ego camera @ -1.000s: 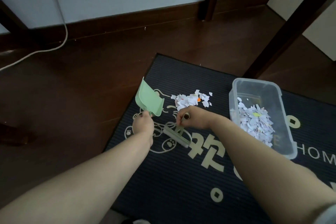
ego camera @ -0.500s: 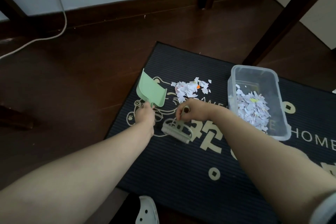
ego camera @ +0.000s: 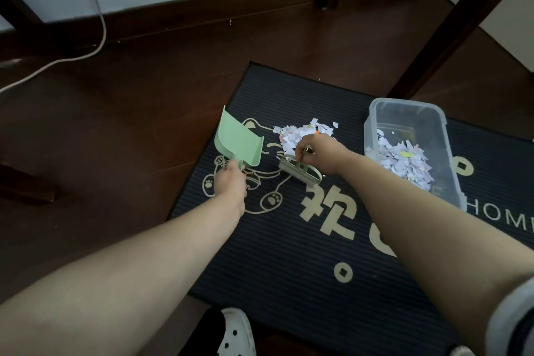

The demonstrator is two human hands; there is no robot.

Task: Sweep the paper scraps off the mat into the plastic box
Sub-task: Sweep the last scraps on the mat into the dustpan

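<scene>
Paper scraps (ego camera: 297,133): light, loose, likely to scatter; gather by brush (ego camera: 300,172), gripped in right hand (ego camera: 320,153). Dustpan (ego camera: 239,141): handle clasped by left hand (ego camera: 231,182).

left hand (ego camera: 230,182) grips dustpan (ego camera: 238,141); right hand (ego camera: 319,150) grips brush (ego camera: 300,172) beside scraps (ego camera: 297,134).

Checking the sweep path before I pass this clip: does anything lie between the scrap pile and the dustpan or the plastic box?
Nothing visible does. Only bare mat separates the paper scraps from the green dustpan and the plastic box; the brush in the right hand sits at their near edge.
</scene>
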